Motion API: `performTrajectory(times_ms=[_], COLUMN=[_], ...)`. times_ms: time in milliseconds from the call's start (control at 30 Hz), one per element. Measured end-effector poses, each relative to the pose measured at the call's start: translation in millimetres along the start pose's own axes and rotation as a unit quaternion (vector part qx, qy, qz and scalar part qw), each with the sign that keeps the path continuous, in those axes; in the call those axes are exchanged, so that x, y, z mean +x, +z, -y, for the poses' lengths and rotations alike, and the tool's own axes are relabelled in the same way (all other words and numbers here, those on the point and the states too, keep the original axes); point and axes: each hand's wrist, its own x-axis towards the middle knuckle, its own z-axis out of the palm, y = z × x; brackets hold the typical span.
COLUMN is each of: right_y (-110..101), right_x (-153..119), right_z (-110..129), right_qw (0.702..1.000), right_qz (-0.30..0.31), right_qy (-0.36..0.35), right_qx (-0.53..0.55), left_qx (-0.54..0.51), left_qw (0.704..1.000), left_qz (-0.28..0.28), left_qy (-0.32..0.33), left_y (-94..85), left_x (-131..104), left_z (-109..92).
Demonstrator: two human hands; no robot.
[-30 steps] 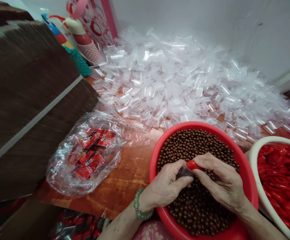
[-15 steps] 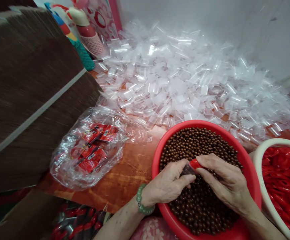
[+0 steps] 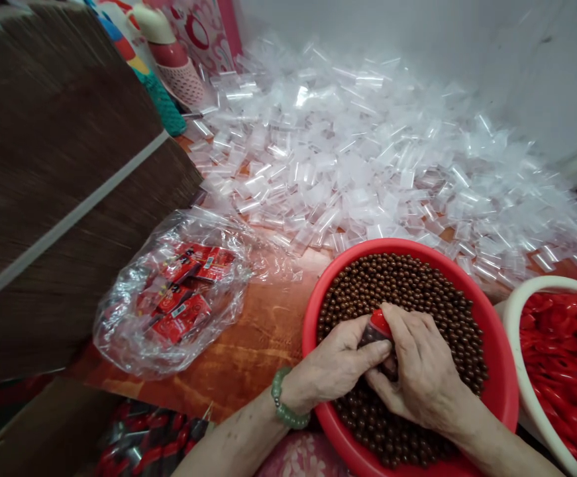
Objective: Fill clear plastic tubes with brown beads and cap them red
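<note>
Fingers [image 3: 375, 354] pinched on red-capped vial [image 3: 378, 326]

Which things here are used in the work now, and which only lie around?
In use: left hand, right hand, small red-capped tube, brown balls, red basin.
Lying about: clear bags pile, red packets, white basin, cardboard box.

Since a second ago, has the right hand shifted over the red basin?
Yes. The right hand has slid left across the red basin, closing over the red-capped piece against the left hand.
</note>
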Motion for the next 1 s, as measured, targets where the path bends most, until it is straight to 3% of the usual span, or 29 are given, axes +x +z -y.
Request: performTrajectory(times_ms=[233,533,667,767,900,1000], right_y=[0,-1,-3,-7,-11,-5], right_x=[2,-4,-1,1,-2,-11], right_z=[0,-6,-5,-2,-3,-13], right_qw=[0.999,0.997,0.998,0.998,0.995,0.996], right_qz=[-0.048,-0.055,-0.032,0.008,0.040,0.056], right_qy=[-0.013,-0.045,-0.061,-0.068,-0.069,-0.040], right_qx=[0.014,0.014,0.012,0.008,0.065,0.056], left_qx=[-0.023,-0.002,0.015,0.091,0.203,0.333], left_qw=[1.000,0.999,0.999,0.995,0.976,0.938], left_qz=[0.017,0.040,0.046,-0.005,-0.051,-0.084], left_qy=[0.002,0.004,0.009,0.049,0.062,0.037], left_y=[6.1,6.4,5.1,6.6,0.4,-25.2], left_x=[0,-3,-3,-10,-49,-117], left_z=[0,2,6,0,-23,-33])
